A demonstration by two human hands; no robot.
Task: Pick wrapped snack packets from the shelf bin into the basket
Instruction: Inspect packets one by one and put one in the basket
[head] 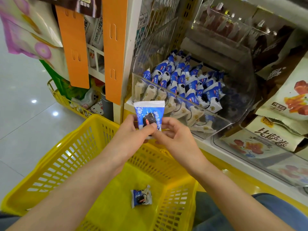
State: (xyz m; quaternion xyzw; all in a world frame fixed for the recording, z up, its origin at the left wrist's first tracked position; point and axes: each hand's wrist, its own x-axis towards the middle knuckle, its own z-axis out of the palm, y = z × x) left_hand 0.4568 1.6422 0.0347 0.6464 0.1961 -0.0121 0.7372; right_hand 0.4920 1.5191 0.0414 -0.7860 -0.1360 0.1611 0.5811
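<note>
A blue-and-white wrapped snack packet [148,112] is held upright between both hands, above the far rim of the yellow plastic basket [70,162]. My left hand [133,132] pinches its lower left edge; my right hand [171,132] pinches its lower right edge. One more packet of the same kind [141,196] lies on the basket floor. Just beyond my hands, the clear plastic shelf bin [221,119] holds several of these packets [183,84] piled inside.
To the right, another clear bin [260,160] holds beige snack bags with red fruit pictures. Orange hanging strips [115,52] and bags hang at the left of the shelf post. A yellow wire basket [66,100] stands on the glossy floor at the left. My knees in jeans [233,212] show below.
</note>
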